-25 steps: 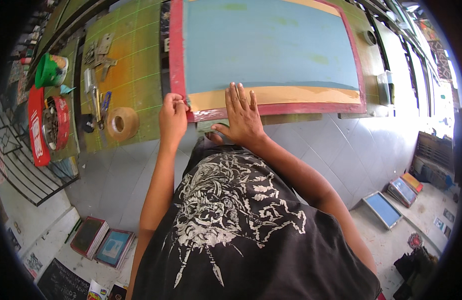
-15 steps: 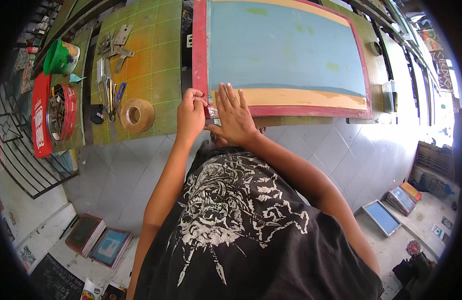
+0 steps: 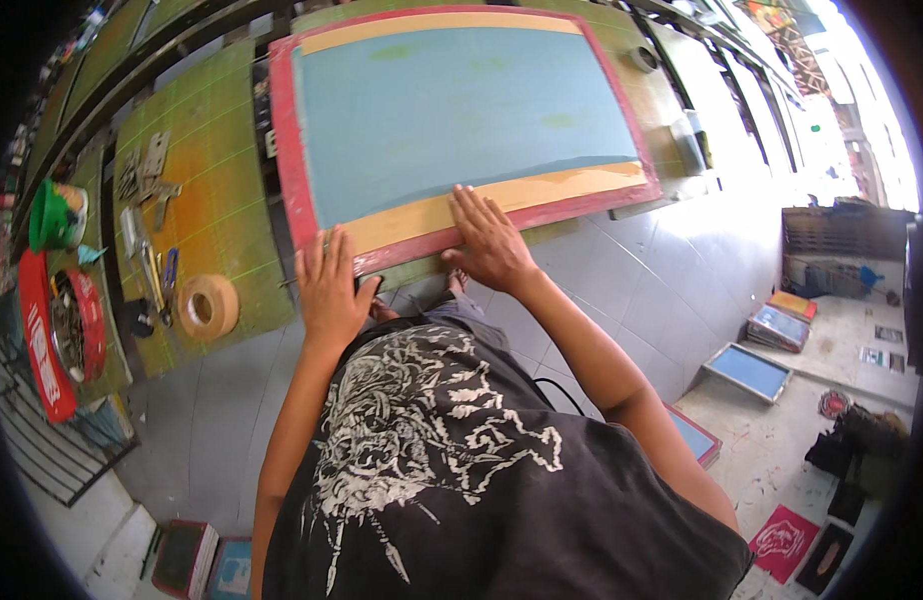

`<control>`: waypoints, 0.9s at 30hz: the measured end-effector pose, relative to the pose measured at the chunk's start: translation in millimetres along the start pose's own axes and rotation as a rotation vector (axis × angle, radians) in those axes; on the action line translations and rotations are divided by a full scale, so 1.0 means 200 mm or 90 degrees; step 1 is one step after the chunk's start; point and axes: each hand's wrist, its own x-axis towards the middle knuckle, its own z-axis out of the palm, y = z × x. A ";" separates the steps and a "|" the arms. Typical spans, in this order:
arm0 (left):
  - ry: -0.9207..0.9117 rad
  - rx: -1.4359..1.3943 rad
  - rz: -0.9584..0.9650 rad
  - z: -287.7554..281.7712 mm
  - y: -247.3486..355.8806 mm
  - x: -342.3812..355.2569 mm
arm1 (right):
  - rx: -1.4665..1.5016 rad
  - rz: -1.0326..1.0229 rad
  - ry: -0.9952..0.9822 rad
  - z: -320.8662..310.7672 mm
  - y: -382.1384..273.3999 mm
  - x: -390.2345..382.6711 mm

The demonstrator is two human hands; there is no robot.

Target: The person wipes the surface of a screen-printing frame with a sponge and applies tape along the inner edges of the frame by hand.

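Observation:
Before me lies a screen printing frame point(image 3: 294, 150) with red edges, a light blue mesh point(image 3: 462, 110) and tan tape strips point(image 3: 412, 222) along its near and far sides. My left hand point(image 3: 329, 285) rests flat over the near left corner, fingers stretched out and thumb apart. Farther right, my right hand point(image 3: 490, 240) lies flat across the near edge, its fingertips on the tan tape. Nothing shows in either hand, though what is under the palms is hidden.
On the green table point(image 3: 217, 130) left of the frame are a tape roll point(image 3: 209, 307), metal hinge plates point(image 3: 157, 165), a blue cutter point(image 3: 171, 268), a red round tin point(image 3: 82, 325) and a green bucket point(image 3: 60, 215). A small dark cup point(image 3: 644, 60) stands at the right.
My left hand has opened from a pinch at the corner and now lies flat. My right hand has slid right along the near edge. The view has turned and shifted right.

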 end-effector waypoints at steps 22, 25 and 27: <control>-0.107 0.017 -0.041 0.06 0.41 0.27 | 0.026 0.111 0.075 -0.22 0.70 -0.35; -0.110 0.079 -0.122 0.04 0.36 0.20 | 0.023 0.204 0.055 -0.22 0.83 -0.43; -0.095 0.105 -0.213 0.03 0.26 0.11 | -0.079 0.277 0.050 -0.27 1.00 -0.51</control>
